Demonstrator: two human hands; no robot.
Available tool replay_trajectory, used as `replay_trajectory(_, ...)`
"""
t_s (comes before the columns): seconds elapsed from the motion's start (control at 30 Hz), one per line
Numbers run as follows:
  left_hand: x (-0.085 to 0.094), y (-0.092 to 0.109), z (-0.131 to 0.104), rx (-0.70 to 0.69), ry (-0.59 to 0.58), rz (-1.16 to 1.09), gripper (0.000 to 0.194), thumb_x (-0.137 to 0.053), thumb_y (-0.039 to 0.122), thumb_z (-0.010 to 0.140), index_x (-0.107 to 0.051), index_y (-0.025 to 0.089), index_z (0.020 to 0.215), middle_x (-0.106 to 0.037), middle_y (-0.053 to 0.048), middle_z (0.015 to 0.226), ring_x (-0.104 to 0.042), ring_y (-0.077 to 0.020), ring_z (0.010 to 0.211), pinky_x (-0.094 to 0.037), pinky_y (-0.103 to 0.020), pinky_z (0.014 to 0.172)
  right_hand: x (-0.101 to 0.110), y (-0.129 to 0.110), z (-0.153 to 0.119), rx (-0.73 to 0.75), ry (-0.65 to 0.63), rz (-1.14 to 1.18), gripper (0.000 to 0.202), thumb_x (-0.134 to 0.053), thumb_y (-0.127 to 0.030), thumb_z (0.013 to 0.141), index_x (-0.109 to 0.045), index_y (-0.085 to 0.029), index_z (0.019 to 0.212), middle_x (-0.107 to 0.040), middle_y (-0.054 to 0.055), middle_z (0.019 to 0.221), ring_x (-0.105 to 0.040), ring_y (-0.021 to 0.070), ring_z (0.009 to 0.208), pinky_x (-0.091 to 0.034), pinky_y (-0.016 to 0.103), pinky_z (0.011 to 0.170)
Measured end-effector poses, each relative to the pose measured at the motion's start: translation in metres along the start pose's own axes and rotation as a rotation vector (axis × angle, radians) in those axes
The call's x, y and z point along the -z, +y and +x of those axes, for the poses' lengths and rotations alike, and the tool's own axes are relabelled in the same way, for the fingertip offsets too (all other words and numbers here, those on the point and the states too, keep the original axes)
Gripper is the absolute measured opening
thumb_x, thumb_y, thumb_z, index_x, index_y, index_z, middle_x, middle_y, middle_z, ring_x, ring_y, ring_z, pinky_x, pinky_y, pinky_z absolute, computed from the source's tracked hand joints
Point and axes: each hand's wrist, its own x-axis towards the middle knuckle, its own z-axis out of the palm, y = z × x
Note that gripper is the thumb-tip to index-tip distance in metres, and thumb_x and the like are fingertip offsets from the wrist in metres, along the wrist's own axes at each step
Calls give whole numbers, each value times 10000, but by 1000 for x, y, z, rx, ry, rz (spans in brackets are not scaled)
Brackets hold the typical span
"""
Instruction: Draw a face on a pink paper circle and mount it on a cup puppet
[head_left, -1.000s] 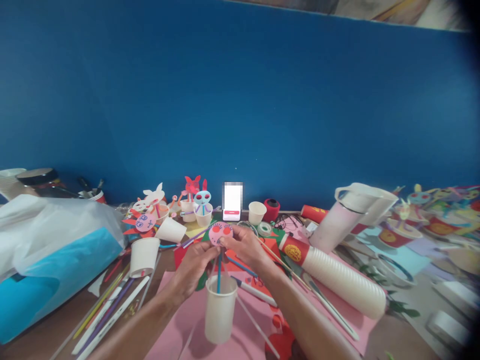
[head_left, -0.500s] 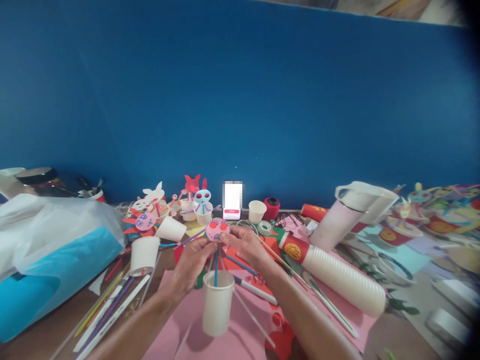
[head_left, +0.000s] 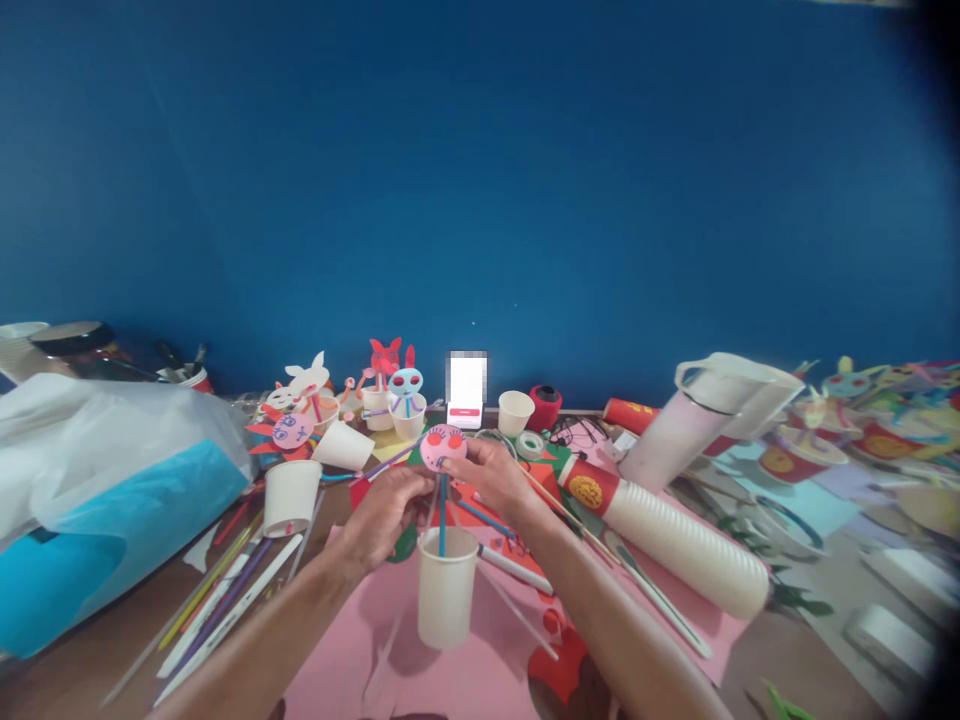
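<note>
A round pink paper face (head_left: 443, 448) with red eyes and drawn lashes sits above a white paper cup (head_left: 445, 600). My right hand (head_left: 496, 480) pinches the face at its lower right edge. From behind the face a blue straw-like stick (head_left: 442, 520) runs down into the cup, which stands upright on pink paper (head_left: 337, 650). Close to the face's lower left edge, my left hand (head_left: 390, 508) has its fingers curled together. Whether anything is between those fingertips is hidden. Thin pale strips hang beside the stick.
Cups with paper animal figures (head_left: 407, 390) stand at the back left, near a lit phone (head_left: 465, 390). A stack of paper cups (head_left: 682, 540) lies to the right, before a pitcher (head_left: 690, 420). Pens (head_left: 225, 610) and a plastic bag (head_left: 135, 480) lie on the left.
The face, the stick and the cup appear slightly further right and higher in view. My left fingertips have drawn a little away from the face, while my right hand keeps its pinch.
</note>
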Motion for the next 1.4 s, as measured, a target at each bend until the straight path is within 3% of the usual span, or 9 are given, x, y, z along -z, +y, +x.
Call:
replay_trajectory(0.43,1,-7,2,-40,86,120,251,-732,364,652,-619,140,635,-540,30,516,-430,-82,438,-324,-203,447,2,11,2,14,-32,-62,171,-637,-315,714,-609,-152,671,-591,-15,635,-523,126,596,-430,237,574)
replay_trajectory(0.6,3,-6,2,-65,125,148,212,-681,350,685,-644,144,655,-547,23,512,-459,-99,459,-326,-210,460,3,6,0,-21,-86,42,365,-620,-494,761,-616,-139,677,-569,-4,612,-504,121,582,-412,242,573)
replay_trajectory(0.7,5,-7,4,-85,145,157,218,-681,357,682,-647,146,637,-563,17,524,-441,-95,446,-314,-214,451,5,5,1,7,-28,-11,450,-587,-557,779,-577,-147,596,-525,-14,565,-447,105,552,-368,229,542)
replay_trajectory(0.9,9,-3,6,-120,180,164,222,-683,374,682,-645,160,637,-534,39,498,-420,-87,422,-303,-210,440,8,11,4,42,-43,11,387,-566,-481,818,-566,-161,600,-532,-21,578,-456,103,549,-367,232,561)
replay_trajectory(1.17,14,1,5,-144,174,184,249,-657,379,716,-617,144,645,-561,18,536,-429,-86,443,-315,-208,445,5,11,6,-17,-52,30,194,-575,-325,752,-563,-171,634,-536,-35,578,-465,100,547,-362,236,577)
replay_trajectory(1.4,13,1,5,-163,183,185,235,-668,370,702,-621,147,642,-500,44,506,-414,-80,446,-319,-202,450,4,5,2,-34,-43,44,221,-597,-363,732,-571,-165,638,-539,-30,593,-440,94,546,-337,232,562)
